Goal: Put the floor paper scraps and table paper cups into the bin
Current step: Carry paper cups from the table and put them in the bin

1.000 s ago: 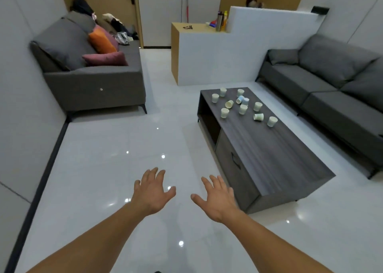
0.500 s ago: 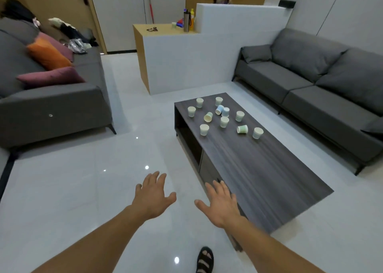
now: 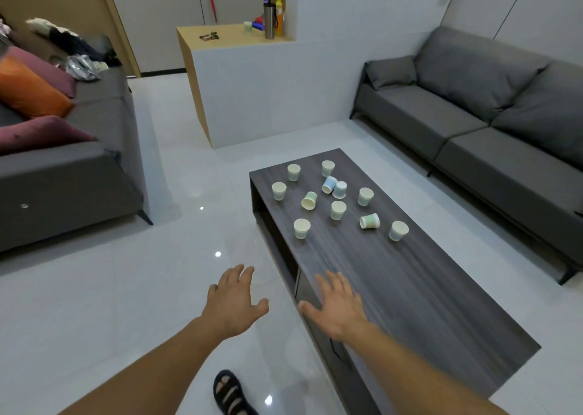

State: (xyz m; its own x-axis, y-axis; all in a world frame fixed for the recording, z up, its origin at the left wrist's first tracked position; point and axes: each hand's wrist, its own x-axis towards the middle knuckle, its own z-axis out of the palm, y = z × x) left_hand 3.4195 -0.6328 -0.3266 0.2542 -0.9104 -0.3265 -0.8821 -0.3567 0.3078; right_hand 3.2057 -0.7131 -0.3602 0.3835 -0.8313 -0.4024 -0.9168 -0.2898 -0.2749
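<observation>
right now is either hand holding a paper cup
No, the left hand and right hand are both open and empty, while the paper cups sit farther along the coffee table.

Eleven paper cups (image 3: 338, 209) (three tipped over), one table (image 3: 426, 304), two grey sofas (image 3: 457, 121)

Dark wood-grain desk (image 3: 410, 288) on a glossy white floor (image 3: 126, 288).
Eleven paper cups (image 3: 338, 209) cluster at its far end: most stand, three lie tipped on their sides.
</observation>
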